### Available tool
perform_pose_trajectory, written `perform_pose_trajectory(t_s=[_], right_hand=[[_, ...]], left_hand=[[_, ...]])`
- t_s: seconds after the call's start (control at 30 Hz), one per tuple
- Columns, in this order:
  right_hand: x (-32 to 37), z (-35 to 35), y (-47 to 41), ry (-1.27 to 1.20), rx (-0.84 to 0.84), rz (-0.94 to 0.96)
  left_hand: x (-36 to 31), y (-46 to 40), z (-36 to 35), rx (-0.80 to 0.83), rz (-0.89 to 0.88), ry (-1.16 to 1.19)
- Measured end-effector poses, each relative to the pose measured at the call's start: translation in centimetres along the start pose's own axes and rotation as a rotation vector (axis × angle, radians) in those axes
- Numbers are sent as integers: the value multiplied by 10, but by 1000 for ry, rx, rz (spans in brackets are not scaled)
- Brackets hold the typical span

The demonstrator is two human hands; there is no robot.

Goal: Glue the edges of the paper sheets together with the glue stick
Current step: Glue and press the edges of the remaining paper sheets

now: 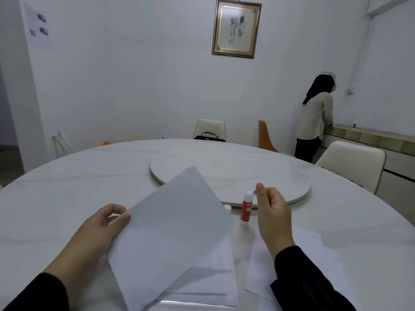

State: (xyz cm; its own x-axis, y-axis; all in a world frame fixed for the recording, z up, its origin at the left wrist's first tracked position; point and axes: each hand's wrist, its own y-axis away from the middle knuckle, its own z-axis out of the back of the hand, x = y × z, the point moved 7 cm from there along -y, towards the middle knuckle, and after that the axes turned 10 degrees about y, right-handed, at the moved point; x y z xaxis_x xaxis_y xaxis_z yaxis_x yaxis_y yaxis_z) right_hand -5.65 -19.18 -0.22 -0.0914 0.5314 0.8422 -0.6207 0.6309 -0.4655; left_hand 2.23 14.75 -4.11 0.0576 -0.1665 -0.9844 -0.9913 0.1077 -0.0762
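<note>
My left hand (pixel 102 230) pinches the left edge of a white paper sheet (pixel 173 232) and holds it tilted up above the table. More white sheets (pixel 215 277) lie flat under it, and others (pixel 292 272) lie beneath my right forearm. A red and white glue stick (pixel 246 208) stands upright on the table just left of my right hand (pixel 272 215). That hand hovers beside the stick with its fingers apart and holds nothing. A small white cap (pixel 227 208) lies left of the stick, partly hidden by the raised sheet.
The round white marble table (pixel 67 194) carries a raised turntable (pixel 258 173) just behind the glue stick. Chairs stand at the far side and right. A person stands at a counter (pixel 368 133) at the far right, facing away.
</note>
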Motion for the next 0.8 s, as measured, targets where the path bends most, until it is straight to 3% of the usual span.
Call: perform_pose_trajectory(t_s=[0.1,0.37,0.53,0.7,0.8], right_hand=[[7,-16,12,41,90,43],[-4,-1,6,93,-7,-8],[-25,5,-2,159,-73,-84],[-38,-1,-8,260,-34,-151],[-43,-10,-5,399,68,-193]], left_hand=[[-6,-10,-5,-18,36,104],[-5,-74,-60,-148,70,299],[33,-115,-98,-197,195,371],[47,-132,-108,-187,204,170],[43,-137,-103,-154,113,-117]])
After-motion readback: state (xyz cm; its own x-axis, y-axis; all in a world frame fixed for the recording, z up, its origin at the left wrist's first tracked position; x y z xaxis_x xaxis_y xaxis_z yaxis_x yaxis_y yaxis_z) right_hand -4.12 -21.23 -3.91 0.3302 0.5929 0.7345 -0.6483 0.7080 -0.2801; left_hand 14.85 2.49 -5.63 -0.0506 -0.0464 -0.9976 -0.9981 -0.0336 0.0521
